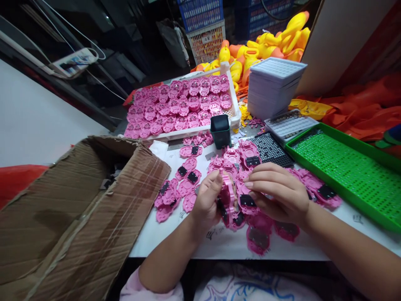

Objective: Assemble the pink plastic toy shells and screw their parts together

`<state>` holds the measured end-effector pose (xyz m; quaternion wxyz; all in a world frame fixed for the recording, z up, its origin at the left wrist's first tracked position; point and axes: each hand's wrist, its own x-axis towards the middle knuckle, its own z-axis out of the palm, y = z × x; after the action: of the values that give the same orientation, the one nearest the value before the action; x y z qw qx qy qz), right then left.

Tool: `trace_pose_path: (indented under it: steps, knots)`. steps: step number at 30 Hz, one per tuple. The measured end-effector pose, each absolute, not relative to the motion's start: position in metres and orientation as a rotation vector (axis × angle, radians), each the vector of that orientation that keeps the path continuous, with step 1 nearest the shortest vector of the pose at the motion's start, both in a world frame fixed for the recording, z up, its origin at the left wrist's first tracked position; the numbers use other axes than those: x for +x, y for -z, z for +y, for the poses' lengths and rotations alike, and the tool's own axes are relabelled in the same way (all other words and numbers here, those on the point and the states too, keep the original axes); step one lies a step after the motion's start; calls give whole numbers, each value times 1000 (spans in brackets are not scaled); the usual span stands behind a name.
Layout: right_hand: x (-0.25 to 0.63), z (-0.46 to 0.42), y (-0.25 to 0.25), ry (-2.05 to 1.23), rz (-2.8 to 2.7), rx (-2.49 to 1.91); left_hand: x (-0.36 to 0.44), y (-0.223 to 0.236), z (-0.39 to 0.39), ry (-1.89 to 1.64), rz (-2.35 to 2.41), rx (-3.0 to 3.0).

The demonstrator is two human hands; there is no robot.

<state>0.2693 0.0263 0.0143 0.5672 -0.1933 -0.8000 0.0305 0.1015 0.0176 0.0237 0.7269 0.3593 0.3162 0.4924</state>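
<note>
centrally, nearside of the dark cup, left hand firmly pinches an edgewise pink casing; right hand curls beside it, grip state unclear.

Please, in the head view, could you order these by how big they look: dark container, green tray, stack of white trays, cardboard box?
Largest to smallest:
Cardboard box, partly outside the picture
Green tray, also cut off
Stack of white trays
Dark container

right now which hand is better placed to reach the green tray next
Right, I'd judge: the right hand is nearer the green tray, while the left hand grips a pink part.
</note>
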Motion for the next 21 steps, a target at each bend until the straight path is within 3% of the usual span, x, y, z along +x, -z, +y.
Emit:
trace_pose_path:
  steps: [6,15,21]
  knots:
    - [267,27,-14,-61,-1866,-484,97,-22,25,-1181,714,772]
    - [263,26,-9,-69,-1931,-487,91,-22,23,-1047,416,912]
    - [262,25,-11,-50,-1933,-511,95,-25,25,-1199,701,853]
